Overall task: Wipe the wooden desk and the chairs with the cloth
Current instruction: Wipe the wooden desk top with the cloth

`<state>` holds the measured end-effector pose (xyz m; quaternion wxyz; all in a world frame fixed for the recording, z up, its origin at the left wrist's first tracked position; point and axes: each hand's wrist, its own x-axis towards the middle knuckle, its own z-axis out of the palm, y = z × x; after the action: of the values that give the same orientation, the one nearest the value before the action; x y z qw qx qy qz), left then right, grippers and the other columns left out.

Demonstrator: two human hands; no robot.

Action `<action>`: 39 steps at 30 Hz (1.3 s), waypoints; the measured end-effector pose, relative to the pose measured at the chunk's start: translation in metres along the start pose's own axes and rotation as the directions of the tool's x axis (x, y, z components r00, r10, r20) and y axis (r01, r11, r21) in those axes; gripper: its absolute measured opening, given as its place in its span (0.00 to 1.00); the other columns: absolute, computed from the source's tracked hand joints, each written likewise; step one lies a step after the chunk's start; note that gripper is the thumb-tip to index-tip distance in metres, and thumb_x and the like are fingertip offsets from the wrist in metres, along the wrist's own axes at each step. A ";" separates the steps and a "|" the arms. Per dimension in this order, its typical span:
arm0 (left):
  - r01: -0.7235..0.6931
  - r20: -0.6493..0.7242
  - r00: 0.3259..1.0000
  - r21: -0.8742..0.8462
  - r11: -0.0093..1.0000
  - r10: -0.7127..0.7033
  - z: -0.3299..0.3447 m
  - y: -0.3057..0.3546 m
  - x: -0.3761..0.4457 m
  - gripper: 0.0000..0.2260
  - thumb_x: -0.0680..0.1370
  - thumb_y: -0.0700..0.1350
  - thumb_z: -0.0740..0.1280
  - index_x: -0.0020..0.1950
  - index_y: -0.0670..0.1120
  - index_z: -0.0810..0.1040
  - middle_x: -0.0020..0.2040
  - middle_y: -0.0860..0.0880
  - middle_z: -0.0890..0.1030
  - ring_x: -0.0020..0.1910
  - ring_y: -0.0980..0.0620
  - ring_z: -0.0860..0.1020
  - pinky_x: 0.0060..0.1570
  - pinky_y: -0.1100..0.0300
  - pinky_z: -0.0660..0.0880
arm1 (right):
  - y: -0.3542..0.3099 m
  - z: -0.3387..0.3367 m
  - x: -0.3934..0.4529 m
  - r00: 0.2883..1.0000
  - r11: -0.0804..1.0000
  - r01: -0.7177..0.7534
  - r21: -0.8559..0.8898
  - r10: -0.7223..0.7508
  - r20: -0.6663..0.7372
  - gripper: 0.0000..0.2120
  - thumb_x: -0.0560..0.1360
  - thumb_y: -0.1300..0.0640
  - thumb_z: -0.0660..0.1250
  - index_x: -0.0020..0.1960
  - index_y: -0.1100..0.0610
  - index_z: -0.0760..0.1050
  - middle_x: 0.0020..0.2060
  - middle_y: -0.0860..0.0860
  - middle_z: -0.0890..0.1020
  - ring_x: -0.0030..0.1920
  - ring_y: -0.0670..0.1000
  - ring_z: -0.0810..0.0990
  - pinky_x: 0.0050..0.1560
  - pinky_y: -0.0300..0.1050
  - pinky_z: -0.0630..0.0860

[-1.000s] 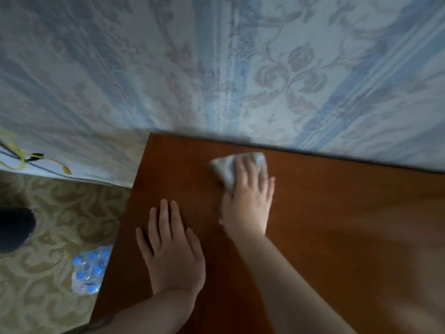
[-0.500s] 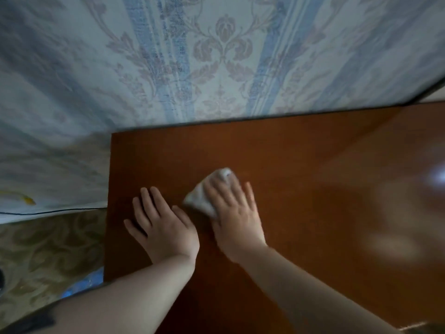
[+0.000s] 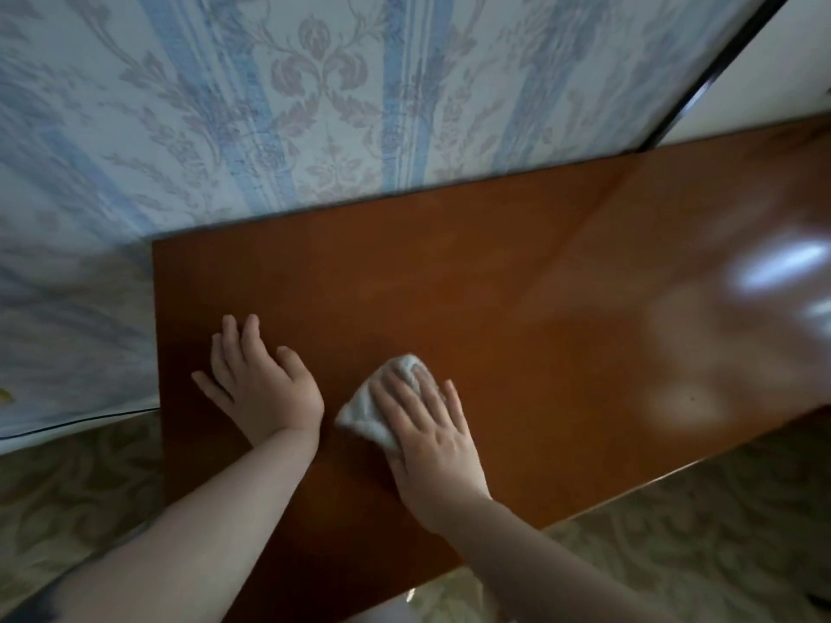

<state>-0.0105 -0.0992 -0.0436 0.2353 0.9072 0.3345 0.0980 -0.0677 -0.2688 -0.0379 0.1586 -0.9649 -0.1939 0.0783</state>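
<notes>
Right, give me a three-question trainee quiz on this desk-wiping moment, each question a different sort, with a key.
1. True or false: the left hand lies flat on the wooden desk with nothing under it.
2. Multiple choice: where is the cloth? A) pressed under the right hand on the desk; B) hanging off the desk edge; C) lying on the patterned floor.
3. Fill in: behind the desk's far edge stands the patterned ____.

Key: 1 true; 2 A; 3 wallpaper.
</notes>
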 end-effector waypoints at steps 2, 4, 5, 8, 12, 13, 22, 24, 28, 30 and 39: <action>-0.151 -0.039 0.988 -0.098 0.984 0.148 -0.004 -0.003 -0.008 0.19 0.78 0.40 0.61 0.69 0.45 0.71 0.74 0.46 0.66 0.74 0.45 0.61 0.74 0.41 0.48 | 0.023 -0.005 -0.035 0.995 0.994 0.071 -0.081 -0.066 0.072 0.32 0.75 0.47 0.55 0.78 0.45 0.53 0.77 0.43 0.58 0.78 0.49 0.51 0.74 0.54 0.44; -0.352 -0.004 0.935 -0.152 0.924 0.355 -0.008 0.000 -0.023 0.19 0.77 0.41 0.59 0.68 0.45 0.73 0.72 0.46 0.69 0.74 0.45 0.62 0.74 0.44 0.49 | 0.062 -0.012 -0.053 0.997 0.990 -0.073 -0.121 0.074 0.006 0.32 0.73 0.48 0.55 0.77 0.44 0.56 0.76 0.42 0.60 0.77 0.49 0.54 0.75 0.53 0.44; -0.417 0.054 0.902 -0.151 0.897 0.428 -0.007 0.005 -0.034 0.19 0.77 0.43 0.58 0.68 0.46 0.73 0.73 0.46 0.69 0.74 0.46 0.61 0.75 0.46 0.48 | 0.079 -0.016 -0.054 0.975 0.973 -0.211 -0.095 0.202 -0.089 0.31 0.74 0.48 0.54 0.77 0.43 0.56 0.76 0.41 0.58 0.78 0.49 0.52 0.76 0.52 0.41; -0.534 0.240 0.808 -0.091 0.841 0.539 0.002 0.025 -0.082 0.22 0.79 0.48 0.54 0.73 0.49 0.67 0.76 0.50 0.63 0.77 0.49 0.55 0.75 0.49 0.45 | 0.087 -0.023 -0.034 0.786 0.805 -0.591 0.051 0.589 -0.188 0.29 0.79 0.50 0.53 0.79 0.45 0.51 0.78 0.44 0.53 0.78 0.50 0.44 0.76 0.52 0.37; -0.620 0.369 0.733 0.019 0.784 0.571 0.016 0.024 -0.108 0.25 0.79 0.52 0.49 0.76 0.48 0.64 0.77 0.49 0.60 0.77 0.48 0.54 0.74 0.47 0.48 | 0.036 -0.010 -0.042 0.951 0.955 -0.297 0.013 0.297 -0.088 0.27 0.80 0.48 0.51 0.78 0.46 0.53 0.78 0.46 0.56 0.78 0.50 0.46 0.76 0.53 0.39; -0.638 0.381 0.717 0.022 0.769 0.584 0.017 0.022 -0.106 0.27 0.78 0.53 0.50 0.76 0.48 0.63 0.77 0.49 0.60 0.77 0.48 0.54 0.75 0.47 0.47 | 0.034 -0.006 -0.059 0.981 0.982 -0.187 -0.010 0.187 -0.052 0.27 0.80 0.47 0.52 0.78 0.46 0.55 0.77 0.45 0.58 0.78 0.49 0.48 0.75 0.54 0.42; -0.698 0.459 0.678 0.157 0.699 0.575 0.025 0.028 -0.108 0.28 0.79 0.60 0.41 0.78 0.53 0.55 0.78 0.51 0.55 0.78 0.49 0.50 0.75 0.47 0.47 | 0.137 -0.040 -0.054 0.616 0.649 -0.755 0.094 0.751 -0.237 0.28 0.82 0.49 0.51 0.80 0.47 0.47 0.79 0.46 0.50 0.78 0.51 0.43 0.77 0.53 0.38; -0.688 0.458 0.684 0.143 0.712 0.568 0.024 0.029 -0.110 0.28 0.79 0.58 0.43 0.78 0.52 0.58 0.78 0.50 0.57 0.77 0.49 0.52 0.75 0.46 0.49 | 0.101 -0.029 -0.043 0.690 0.719 -0.685 0.120 0.692 -0.210 0.28 0.81 0.49 0.51 0.80 0.47 0.47 0.79 0.46 0.49 0.78 0.51 0.42 0.76 0.52 0.37; -0.660 0.424 0.682 0.004 0.752 0.596 0.022 0.031 -0.109 0.26 0.78 0.51 0.48 0.74 0.49 0.66 0.76 0.50 0.64 0.76 0.50 0.56 0.74 0.46 0.53 | 0.075 -0.013 -0.084 0.984 0.986 -0.165 -0.013 0.164 -0.063 0.29 0.78 0.48 0.55 0.78 0.44 0.54 0.77 0.43 0.56 0.78 0.47 0.49 0.76 0.50 0.42; -0.630 0.407 0.691 -0.066 0.774 0.597 0.017 0.028 -0.109 0.25 0.78 0.51 0.47 0.74 0.50 0.65 0.76 0.52 0.62 0.77 0.55 0.53 0.75 0.51 0.48 | 0.103 -0.015 -0.094 0.994 0.992 -0.099 -0.077 0.096 -0.049 0.31 0.76 0.48 0.56 0.78 0.44 0.56 0.77 0.41 0.57 0.77 0.48 0.53 0.76 0.48 0.41; 0.043 0.045 0.998 0.153 0.987 -0.050 -0.032 -0.062 -0.071 0.26 0.78 0.51 0.54 0.75 0.45 0.64 0.77 0.47 0.61 0.76 0.48 0.56 0.74 0.44 0.51 | 0.016 -0.016 0.043 0.772 0.792 -0.604 0.092 0.610 -0.178 0.29 0.82 0.49 0.50 0.80 0.49 0.45 0.79 0.48 0.48 0.78 0.52 0.42 0.77 0.51 0.40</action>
<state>-0.1101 -0.0924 -0.0478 0.1758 0.9166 0.3564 0.0446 -0.0192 -0.2696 -0.0320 0.1577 -0.9762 0.1456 0.0314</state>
